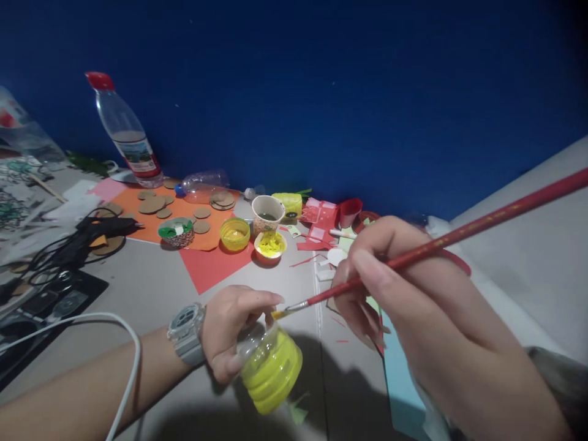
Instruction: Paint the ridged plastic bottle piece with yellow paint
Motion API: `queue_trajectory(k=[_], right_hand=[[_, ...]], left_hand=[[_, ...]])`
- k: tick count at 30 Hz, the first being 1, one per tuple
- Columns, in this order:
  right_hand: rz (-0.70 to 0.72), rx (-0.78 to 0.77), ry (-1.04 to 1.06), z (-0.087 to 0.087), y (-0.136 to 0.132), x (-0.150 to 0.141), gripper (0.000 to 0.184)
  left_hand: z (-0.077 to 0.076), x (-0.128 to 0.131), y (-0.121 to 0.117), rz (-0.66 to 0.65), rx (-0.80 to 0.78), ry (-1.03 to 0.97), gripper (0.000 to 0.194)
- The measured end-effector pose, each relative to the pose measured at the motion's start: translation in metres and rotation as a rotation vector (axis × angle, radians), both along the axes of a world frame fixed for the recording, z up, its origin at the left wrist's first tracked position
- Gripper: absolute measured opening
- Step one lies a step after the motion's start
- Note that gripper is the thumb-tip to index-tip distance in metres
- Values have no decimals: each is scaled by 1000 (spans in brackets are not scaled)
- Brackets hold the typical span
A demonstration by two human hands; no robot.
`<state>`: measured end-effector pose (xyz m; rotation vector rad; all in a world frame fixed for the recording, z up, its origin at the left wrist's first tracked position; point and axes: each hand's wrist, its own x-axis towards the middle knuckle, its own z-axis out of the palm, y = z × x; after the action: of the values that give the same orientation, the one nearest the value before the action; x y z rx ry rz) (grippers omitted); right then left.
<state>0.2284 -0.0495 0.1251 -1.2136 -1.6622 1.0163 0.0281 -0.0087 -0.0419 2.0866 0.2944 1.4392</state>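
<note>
Head view: left hand [227, 324] holds the yellow bottle [274, 372], right hand [427, 312] the paintbrush [459, 234].

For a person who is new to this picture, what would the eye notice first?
Probably the long red paintbrush, slanting across the right side in the right hand. Next might come the bright yellow plastic piece in the left hand, at lower centre. The tall red-capped bottle at upper left also stands out against the dark blue backdrop.
</note>
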Motion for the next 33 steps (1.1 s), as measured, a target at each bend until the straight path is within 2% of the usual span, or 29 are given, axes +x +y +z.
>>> queue_trajectory(k=[5,8,15,20,26,33], right_hand=[[119,-222,220,-4,21,5,29],[182,-273,210,-8,28,2,26],[181,-183,33,-8,23,1,23],[117,-150,-139,-5,21,5,27],[54,18,-297,0,18,5,31],[128,161,-447,8,2,-9,27]], left_hand=[[13,4,2,25,90,-54,58],[15,3,2,17,62,-48,57],[14,-2,0,5,32,-15,54],[13,-3,2,-10,29,-9,55],[12,-2,3,4,54,-13,57],[20,-2,5,22,93,43,56]])
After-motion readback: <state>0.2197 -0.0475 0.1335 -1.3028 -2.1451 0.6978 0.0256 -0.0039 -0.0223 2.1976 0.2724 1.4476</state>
